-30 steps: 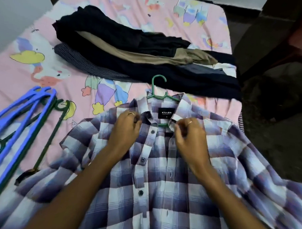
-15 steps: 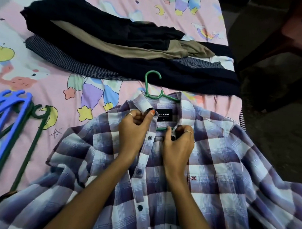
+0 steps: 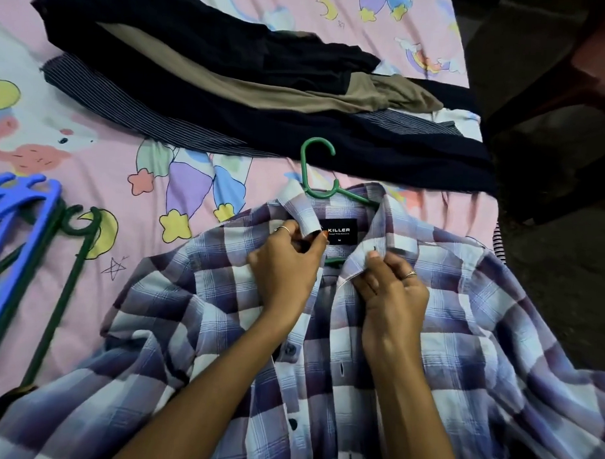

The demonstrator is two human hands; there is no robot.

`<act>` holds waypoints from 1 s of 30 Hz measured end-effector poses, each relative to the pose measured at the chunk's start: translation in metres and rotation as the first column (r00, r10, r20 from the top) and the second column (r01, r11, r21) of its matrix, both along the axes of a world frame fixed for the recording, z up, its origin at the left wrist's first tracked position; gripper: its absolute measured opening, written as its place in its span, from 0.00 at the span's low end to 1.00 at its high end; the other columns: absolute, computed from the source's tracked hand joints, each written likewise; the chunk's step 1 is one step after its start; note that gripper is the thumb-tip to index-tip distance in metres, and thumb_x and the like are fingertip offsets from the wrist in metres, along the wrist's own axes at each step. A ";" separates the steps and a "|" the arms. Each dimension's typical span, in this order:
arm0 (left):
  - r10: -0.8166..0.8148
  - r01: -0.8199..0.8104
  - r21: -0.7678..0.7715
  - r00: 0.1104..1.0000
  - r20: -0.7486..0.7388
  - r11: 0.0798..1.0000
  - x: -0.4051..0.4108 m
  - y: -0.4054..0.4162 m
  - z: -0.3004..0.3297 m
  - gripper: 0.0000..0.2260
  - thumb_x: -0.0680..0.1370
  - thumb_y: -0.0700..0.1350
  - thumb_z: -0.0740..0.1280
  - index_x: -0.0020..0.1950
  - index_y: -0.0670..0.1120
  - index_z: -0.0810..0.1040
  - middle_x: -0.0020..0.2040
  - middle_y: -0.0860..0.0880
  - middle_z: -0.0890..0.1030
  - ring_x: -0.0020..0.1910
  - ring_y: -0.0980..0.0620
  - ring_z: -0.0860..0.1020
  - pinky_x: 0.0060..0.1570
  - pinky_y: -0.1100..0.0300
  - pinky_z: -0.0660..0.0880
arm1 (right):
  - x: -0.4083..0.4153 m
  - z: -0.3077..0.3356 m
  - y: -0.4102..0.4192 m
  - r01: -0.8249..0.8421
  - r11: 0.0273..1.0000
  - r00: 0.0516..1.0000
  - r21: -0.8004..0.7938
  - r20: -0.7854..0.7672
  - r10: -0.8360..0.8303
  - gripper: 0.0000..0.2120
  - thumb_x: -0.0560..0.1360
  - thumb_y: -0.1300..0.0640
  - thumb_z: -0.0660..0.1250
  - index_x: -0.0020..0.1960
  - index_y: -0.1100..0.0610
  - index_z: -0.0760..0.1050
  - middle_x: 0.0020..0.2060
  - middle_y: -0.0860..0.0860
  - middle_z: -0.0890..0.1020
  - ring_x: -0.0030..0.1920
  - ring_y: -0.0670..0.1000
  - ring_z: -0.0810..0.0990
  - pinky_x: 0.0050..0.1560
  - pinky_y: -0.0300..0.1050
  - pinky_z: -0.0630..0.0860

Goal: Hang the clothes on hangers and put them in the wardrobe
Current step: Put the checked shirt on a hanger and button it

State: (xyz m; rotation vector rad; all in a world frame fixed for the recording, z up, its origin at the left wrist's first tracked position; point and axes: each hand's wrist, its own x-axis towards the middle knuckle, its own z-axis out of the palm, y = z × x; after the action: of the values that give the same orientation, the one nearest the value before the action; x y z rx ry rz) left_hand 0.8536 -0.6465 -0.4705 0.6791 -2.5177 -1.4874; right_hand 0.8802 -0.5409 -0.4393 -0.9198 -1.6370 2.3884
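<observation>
Plaid shirt: spread front-up on the bed, blue, purple and white checks, placket unbuttoned at the top, black "KILLER" neck label showing inside the collar.
Green hanger: inside the shirt, hook poking out past the collar onto the sheet, a short piece of its bar visible in the neck opening between the two hands.
Left hand: grasping the left collar tip, thumb and fingers pinched on the curled fabric just beside the label; ring on one finger.
Right hand: grasping the right front edge at the collar stand, thumb on top beside a buttonhole, fingers curled under the cloth; ring on one finger.
Gap between hands: small, the two collar halves close but not joined.
Buttons: dark, running down the left placket, none fastened within view.
Bed sheet: pink with cartoon rockets, stars and moons, under everything.
Pile of clothes: beyond the shirt, dark navy and black pieces with an olive-brown garment and a pinstriped one layered among them; the hanger hook lies against its near edge.
Spare hangers: blue ones at the far left edge, a dark green one just beside them, lying flat on the sheet, well apart from the shirt collar.
Right of the bed: dark floor and a reddish piece of furniture, too dim to name.
</observation>
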 end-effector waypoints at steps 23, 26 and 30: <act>-0.174 0.163 0.411 0.985 -0.012 0.897 -0.012 -0.018 0.021 0.06 0.74 0.40 0.72 0.39 0.46 0.77 0.38 0.47 0.81 0.39 0.53 0.80 0.39 0.63 0.76 | -0.024 0.000 -0.028 -0.255 0.705 0.960 0.661 0.087 0.265 0.05 0.73 0.59 0.69 0.38 0.58 0.80 0.31 0.50 0.83 0.33 0.52 0.83 0.37 0.52 0.80; -0.185 0.155 0.474 0.983 0.017 0.867 -0.012 -0.021 0.021 0.02 0.74 0.40 0.72 0.43 0.43 0.80 0.41 0.43 0.83 0.43 0.48 0.82 0.45 0.57 0.79 | -0.024 0.001 -0.031 -0.213 0.726 0.970 0.654 0.054 0.236 0.04 0.73 0.60 0.69 0.40 0.58 0.80 0.32 0.51 0.83 0.34 0.52 0.82 0.37 0.50 0.80; -0.223 0.180 0.490 0.974 0.031 0.853 -0.011 -0.024 0.018 0.04 0.76 0.40 0.70 0.47 0.39 0.82 0.41 0.43 0.84 0.45 0.47 0.83 0.46 0.56 0.79 | -0.026 -0.003 -0.036 -0.205 0.696 0.971 0.688 0.051 0.235 0.03 0.73 0.60 0.69 0.41 0.58 0.81 0.34 0.50 0.84 0.35 0.47 0.83 0.40 0.50 0.80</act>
State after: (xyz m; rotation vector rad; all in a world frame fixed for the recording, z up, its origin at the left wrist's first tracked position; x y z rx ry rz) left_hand 0.8429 -0.6706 -0.4522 0.5563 -2.3397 -2.2556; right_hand 0.8547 -0.5765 -0.4421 -0.5361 -2.4625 1.6044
